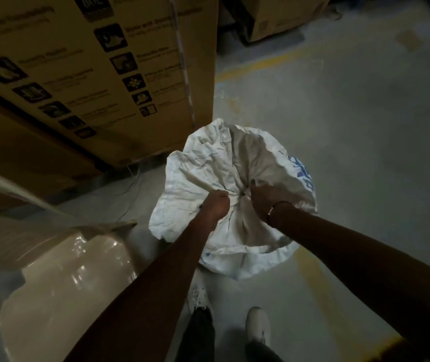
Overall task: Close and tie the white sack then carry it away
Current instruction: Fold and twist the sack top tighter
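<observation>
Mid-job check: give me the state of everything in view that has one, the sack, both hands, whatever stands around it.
white sack: on the floor, mouth gathered to a bunch at the middle, no tie visible.
left hand: grips the bunched fabric.
right hand: grips the bunch from the other side, bracelet on the wrist.
cardboard box: upright, closed, strapped, beside the sack.
wrapped item: covered in clear film, at the left.
</observation>
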Demonstrator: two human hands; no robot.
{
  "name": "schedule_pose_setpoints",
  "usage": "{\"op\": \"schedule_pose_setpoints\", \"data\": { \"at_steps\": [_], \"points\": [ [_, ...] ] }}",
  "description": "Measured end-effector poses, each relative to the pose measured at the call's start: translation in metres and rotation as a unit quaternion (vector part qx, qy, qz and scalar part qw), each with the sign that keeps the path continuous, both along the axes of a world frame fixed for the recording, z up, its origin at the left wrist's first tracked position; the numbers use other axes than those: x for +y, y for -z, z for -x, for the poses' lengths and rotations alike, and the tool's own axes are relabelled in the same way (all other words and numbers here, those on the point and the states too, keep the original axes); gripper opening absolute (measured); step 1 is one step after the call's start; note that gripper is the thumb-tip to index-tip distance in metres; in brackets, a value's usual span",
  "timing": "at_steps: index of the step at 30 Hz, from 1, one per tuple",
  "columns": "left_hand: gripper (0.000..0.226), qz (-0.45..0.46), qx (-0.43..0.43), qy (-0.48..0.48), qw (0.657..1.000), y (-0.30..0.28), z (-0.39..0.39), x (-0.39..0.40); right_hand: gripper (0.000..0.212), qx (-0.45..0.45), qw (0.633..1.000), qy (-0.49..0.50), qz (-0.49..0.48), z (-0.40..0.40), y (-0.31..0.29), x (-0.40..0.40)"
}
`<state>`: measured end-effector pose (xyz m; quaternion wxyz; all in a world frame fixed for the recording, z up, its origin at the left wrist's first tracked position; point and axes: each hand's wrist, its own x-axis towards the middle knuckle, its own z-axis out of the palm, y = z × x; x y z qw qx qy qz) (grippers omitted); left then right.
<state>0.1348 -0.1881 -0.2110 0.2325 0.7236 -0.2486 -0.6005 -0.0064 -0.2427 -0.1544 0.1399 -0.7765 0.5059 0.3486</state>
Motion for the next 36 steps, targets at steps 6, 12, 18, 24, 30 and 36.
{"op": "schedule_pose_setpoints", "data": {
  "at_steps": [6, 12, 18, 24, 30, 36],
  "points": [
    [0.039, 0.083, -0.099, 0.087, 0.988, 0.016, 0.010, 0.000, 0.053, -0.061, 0.997, 0.001, -0.038, 0.010, 0.020, -0.014],
    [0.030, 0.213, -0.136, 0.050, 0.966, 0.055, 0.011, 0.002, 0.063, -0.174, 0.980, -0.095, 0.012, 0.059, 0.044, -0.037],
    [0.073, 0.245, -0.221, 0.097, 0.939, 0.048, 0.024, 0.000, 0.047, -0.232, 0.964, 0.126, -0.038, 0.085, 0.066, -0.031],
    [0.106, 0.197, -0.307, 0.198, 0.910, 0.044, 0.029, -0.017, 0.059, -0.328, 0.918, 0.218, -0.045, 0.094, 0.088, -0.027],
    [0.127, 0.119, -0.297, 0.229, 0.919, 0.053, 0.025, -0.028, 0.062, -0.302, 0.930, 0.188, -0.088, 0.091, 0.100, -0.042],
    [0.140, 0.112, -0.233, 0.224, 0.940, 0.047, 0.024, -0.009, 0.057, -0.342, 0.905, 0.225, -0.118, 0.097, 0.078, -0.037]
  ]
}}
